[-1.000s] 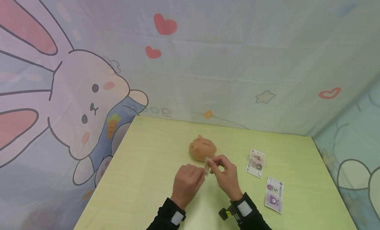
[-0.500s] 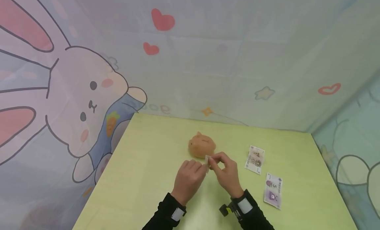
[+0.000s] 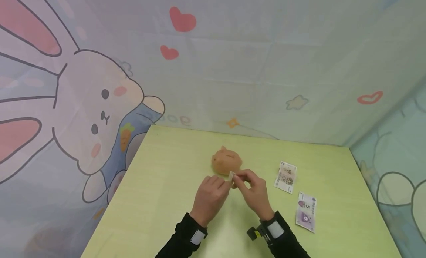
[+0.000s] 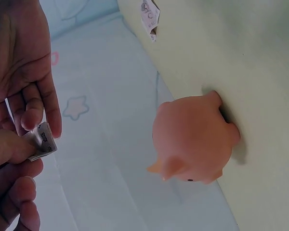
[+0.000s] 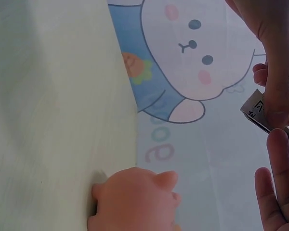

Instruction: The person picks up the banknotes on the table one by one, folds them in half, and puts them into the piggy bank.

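A small folded banknote [image 3: 231, 176] is between my two hands, with its printed side showing in the left wrist view. My left hand [image 3: 210, 199] pinches one end under the thumb, the other fingers curled. From the right, the thumb and forefinger of my right hand [image 3: 254, 194] pinch the other end. Just beyond the note stands a pinkish-orange piggy bank [image 3: 226, 161], a thin dark slit on its back. The right wrist view shows the folded banknote [image 5: 254, 107] held above table height, apart from the piggy bank [image 5: 135, 202].
Two flat banknotes lie to the right: a brownish banknote [image 3: 286, 177] and, nearer, a purple banknote [image 3: 306, 212] marked 5. They rest on a pale yellow-green table [image 3: 159, 198]. A printed cloth backdrop [image 3: 239, 65] rises behind the far edge.
Both hands keep their pinch on the folded banknote, which now shows smaller between the fingertips. The head view has tilted slightly, so everything sits a little higher in it.
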Action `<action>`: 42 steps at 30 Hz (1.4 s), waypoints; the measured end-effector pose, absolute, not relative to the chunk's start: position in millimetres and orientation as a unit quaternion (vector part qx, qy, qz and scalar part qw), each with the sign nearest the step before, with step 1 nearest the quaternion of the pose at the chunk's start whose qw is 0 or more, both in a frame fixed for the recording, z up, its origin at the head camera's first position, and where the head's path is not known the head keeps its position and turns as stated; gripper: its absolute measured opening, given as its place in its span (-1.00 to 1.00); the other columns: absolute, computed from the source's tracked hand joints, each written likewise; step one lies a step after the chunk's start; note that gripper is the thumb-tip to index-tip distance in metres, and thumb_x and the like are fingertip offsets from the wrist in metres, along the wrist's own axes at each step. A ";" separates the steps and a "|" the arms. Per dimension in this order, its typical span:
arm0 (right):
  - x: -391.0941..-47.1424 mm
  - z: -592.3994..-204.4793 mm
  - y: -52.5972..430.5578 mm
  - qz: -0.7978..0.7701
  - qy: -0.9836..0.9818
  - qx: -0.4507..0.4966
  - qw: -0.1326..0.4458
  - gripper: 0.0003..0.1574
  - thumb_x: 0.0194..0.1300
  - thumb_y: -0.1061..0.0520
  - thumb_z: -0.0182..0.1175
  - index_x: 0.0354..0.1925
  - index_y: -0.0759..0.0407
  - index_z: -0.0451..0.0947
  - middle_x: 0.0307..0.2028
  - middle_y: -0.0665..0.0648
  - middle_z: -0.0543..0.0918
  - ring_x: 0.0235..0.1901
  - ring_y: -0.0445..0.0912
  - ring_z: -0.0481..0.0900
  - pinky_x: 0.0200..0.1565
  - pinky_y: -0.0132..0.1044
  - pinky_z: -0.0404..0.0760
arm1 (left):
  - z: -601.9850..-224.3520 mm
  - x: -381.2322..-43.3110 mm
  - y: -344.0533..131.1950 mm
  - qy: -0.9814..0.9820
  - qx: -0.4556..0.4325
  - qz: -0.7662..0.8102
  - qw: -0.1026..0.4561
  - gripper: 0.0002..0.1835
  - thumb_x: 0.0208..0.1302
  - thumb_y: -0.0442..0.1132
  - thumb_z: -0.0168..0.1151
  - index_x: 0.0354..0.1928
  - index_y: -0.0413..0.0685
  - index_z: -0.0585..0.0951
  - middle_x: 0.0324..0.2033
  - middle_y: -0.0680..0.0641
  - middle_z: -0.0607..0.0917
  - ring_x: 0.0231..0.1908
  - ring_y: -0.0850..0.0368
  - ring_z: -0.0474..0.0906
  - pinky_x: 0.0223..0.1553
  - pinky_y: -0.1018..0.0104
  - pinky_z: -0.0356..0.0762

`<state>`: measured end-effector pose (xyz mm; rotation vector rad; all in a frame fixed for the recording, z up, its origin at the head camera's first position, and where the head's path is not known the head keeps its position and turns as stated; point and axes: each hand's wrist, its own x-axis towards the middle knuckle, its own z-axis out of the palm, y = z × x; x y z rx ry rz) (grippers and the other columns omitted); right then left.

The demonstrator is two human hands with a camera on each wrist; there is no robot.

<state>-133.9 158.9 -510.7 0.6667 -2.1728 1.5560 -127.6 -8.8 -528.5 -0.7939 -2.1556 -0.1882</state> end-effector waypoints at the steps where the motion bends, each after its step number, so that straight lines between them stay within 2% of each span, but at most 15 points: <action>1: -131.8 -507.0 158.5 0.554 -0.774 0.239 0.191 -0.90 0.25 0.38 0.22 -0.23 0.31 0.57 -0.42 0.24 0.68 -0.45 0.06 0.66 -0.29 -0.45 0.59 | -528.0 -127.1 -8.7 -0.856 -0.314 -0.072 0.404 -0.76 0.05 -0.30 0.41 -0.18 0.02 0.71 -0.57 0.10 0.53 -0.49 0.22 0.45 -0.45 0.40 0.33; 5: -129.7 -503.0 158.1 0.554 -0.778 0.232 0.186 -0.89 0.25 0.35 0.24 -0.21 0.31 0.58 -0.43 0.21 0.69 -0.44 0.04 0.66 -0.29 -0.45 0.60 | -527.0 -125.2 -7.9 -0.860 -0.310 -0.067 0.400 -0.80 0.07 -0.30 0.41 -0.22 0.00 0.70 -0.57 0.09 0.53 -0.49 0.21 0.46 -0.45 0.39 0.34; 11: -129.3 -501.3 157.4 0.554 -0.777 0.224 0.198 -0.91 0.26 0.36 0.22 -0.22 0.34 0.59 -0.40 0.20 0.69 -0.45 0.05 0.67 -0.32 -0.45 0.60 | -528.9 -125.5 -6.5 -0.855 -0.306 -0.097 0.409 -0.88 0.06 -0.24 0.44 -0.38 0.00 0.66 -0.57 0.10 0.54 -0.50 0.22 0.45 -0.48 0.40 0.30; 16: -128.0 -498.8 156.7 0.554 -0.778 0.219 0.201 -0.92 0.28 0.38 0.19 -0.23 0.35 0.59 -0.40 0.22 0.68 -0.44 0.09 0.66 -0.30 -0.47 0.58 | -532.3 -126.2 -7.1 -0.848 -0.292 -0.181 0.403 -0.85 0.06 -0.16 0.45 -0.42 0.04 0.63 -0.48 0.13 0.60 -0.45 0.25 0.49 -0.44 0.41 0.40; 24: -144.5 -532.8 166.2 0.553 -0.776 0.226 0.203 -0.89 0.33 0.25 0.20 -0.19 0.11 0.61 -0.35 0.01 0.69 -0.42 -0.13 0.66 -0.31 -0.42 0.60 | -527.4 -134.3 -15.0 -0.832 -0.259 -0.352 0.341 -0.93 0.19 -0.16 0.36 -0.30 0.06 0.68 -0.44 0.14 0.66 -0.39 0.26 0.52 -0.34 0.46 0.46; 31: -143.4 -531.0 164.8 0.532 -0.772 0.274 0.214 -0.84 0.29 0.32 0.21 -0.18 0.13 0.61 -0.34 0.04 0.70 -0.45 -0.12 0.66 -0.33 -0.43 0.61 | -514.2 -141.7 -17.8 -0.826 -0.252 -0.441 0.246 -0.93 0.29 -0.13 0.27 -0.24 0.11 0.69 -0.38 0.19 0.66 -0.36 0.30 0.52 -0.37 0.36 0.53; 35: -142.7 -530.0 164.7 0.518 -0.776 0.287 0.217 -0.82 0.27 0.34 0.22 -0.17 0.14 0.60 -0.33 0.04 0.70 -0.45 -0.08 0.67 -0.31 -0.45 0.61 | -514.1 -143.0 -17.7 -0.818 -0.258 -0.461 0.228 -0.94 0.30 -0.16 0.26 -0.26 0.09 0.68 -0.38 0.17 0.66 -0.38 0.34 0.53 -0.40 0.32 0.55; 42: -142.1 -527.0 165.7 0.468 -0.797 0.293 0.244 -0.80 0.23 0.31 0.27 -0.16 0.12 0.61 -0.32 0.06 0.71 -0.36 -0.17 0.65 -0.23 -0.47 0.57 | -515.0 -143.8 -17.0 -0.811 -0.262 -0.471 0.228 -0.94 0.30 -0.17 0.26 -0.28 0.05 0.66 -0.39 0.15 0.66 -0.39 0.36 0.52 -0.42 0.27 0.55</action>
